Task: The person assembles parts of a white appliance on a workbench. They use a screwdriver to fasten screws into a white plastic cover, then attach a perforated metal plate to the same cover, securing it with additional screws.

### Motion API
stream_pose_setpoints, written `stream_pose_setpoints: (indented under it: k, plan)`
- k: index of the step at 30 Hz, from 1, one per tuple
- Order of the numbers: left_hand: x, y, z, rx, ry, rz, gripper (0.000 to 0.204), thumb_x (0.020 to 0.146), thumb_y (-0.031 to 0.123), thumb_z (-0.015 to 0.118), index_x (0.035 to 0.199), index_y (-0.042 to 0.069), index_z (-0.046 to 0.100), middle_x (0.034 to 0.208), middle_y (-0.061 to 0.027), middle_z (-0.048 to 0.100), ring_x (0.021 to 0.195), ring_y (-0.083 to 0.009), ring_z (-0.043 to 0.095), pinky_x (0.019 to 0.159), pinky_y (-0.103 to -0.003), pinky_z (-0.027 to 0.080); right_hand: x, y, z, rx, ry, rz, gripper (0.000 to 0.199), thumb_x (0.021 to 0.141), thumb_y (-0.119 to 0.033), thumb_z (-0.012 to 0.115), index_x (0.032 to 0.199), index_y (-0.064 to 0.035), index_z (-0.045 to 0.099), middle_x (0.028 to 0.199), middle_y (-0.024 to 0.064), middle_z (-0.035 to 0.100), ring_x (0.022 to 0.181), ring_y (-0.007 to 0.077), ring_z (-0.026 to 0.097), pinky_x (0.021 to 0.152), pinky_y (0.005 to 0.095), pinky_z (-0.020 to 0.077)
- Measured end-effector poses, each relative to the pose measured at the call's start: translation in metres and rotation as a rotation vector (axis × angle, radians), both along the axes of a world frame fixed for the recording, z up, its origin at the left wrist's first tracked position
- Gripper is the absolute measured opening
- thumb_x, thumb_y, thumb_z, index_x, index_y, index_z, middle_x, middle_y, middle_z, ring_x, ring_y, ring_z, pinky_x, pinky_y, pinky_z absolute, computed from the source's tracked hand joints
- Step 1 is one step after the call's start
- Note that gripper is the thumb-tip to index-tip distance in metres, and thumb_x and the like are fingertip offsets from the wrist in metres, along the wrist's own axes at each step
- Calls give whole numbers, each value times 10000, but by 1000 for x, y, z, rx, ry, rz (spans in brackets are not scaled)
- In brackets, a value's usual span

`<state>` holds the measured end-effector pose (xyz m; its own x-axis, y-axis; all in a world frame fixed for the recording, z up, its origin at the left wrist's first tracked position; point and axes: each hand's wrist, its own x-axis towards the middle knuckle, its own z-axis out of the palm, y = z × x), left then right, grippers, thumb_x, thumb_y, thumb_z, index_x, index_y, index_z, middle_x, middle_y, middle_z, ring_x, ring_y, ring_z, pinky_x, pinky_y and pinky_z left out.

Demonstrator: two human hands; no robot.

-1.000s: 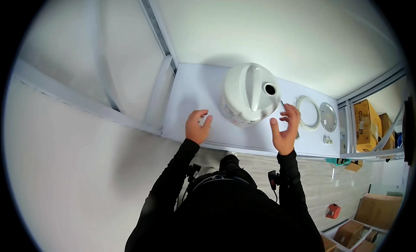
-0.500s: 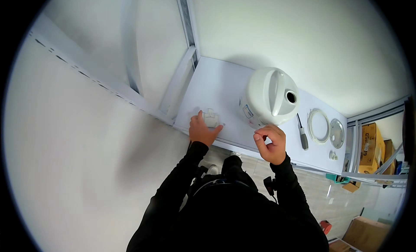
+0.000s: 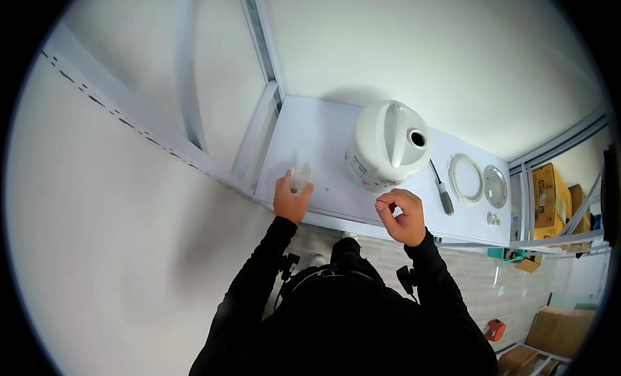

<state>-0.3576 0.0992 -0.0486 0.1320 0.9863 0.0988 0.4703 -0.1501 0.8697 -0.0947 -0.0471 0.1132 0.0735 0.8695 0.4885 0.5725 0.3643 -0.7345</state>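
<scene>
My left hand (image 3: 291, 200) is closed with thumb and fingers on a small white plastic part (image 3: 299, 177) near the left front of the table. My right hand (image 3: 402, 218) is curled in a pinch over the front edge; what it holds, if anything, is too small to make out. Just beyond that hand stands a white rounded appliance body (image 3: 369, 143), with a raised handle ridge and a dark round hole on top. To its right lies a screwdriver (image 3: 443, 191) with a grey handle, touched by neither hand.
Right of the screwdriver rest a white ring (image 3: 466, 179), a round metal plate (image 3: 495, 187) and small white pieces (image 3: 493, 219) on the white table (image 3: 310, 130). Pale frame bars (image 3: 255, 133) edge the left end. Beyond the right end sit yellow and brown boxes (image 3: 550, 201).
My left hand has closed on the small white plastic part, which now looks tilted up. The right hand keeps its pinch. The whole view has shifted slightly.
</scene>
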Motion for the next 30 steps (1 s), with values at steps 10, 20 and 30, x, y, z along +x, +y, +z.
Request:
stream_pose_setpoints:
  k: [10, 20, 30]
  plan:
    - [33, -37, 118, 144, -400, -912, 805, 835, 238, 812, 1557, -3, 550, 1378, -173, 680, 1018, -233, 664, 850, -355, 510, -10, -19, -9, -165, 338, -5, 604, 958, -61, 773, 1512, -12, 539, 1283, 96, 686, 840, 130, 671, 791, 287, 561]
    - [61, -58, 122, -192, -412, -1124, 620, 994, 197, 683, 1539, -65, 546, 1356, -173, 728, 1203, -251, 707, 1058, -393, 524, 9, -44, -51, -243, 514, -21, 393, 1001, -110, 791, 1349, -36, 624, 1089, 42, 738, 766, 68, 651, 691, 259, 533]
    - [81, -46, 101, -28, -221, -976, 284, 1007, 137, 705, 1247, -15, 717, 1023, -109, 774, 890, -187, 710, 820, -348, 555, 15, -36, -61, -201, 308, -306, 290, 941, -43, 824, 1214, -48, 728, 1021, 74, 721, 713, 113, 623, 663, 283, 521]
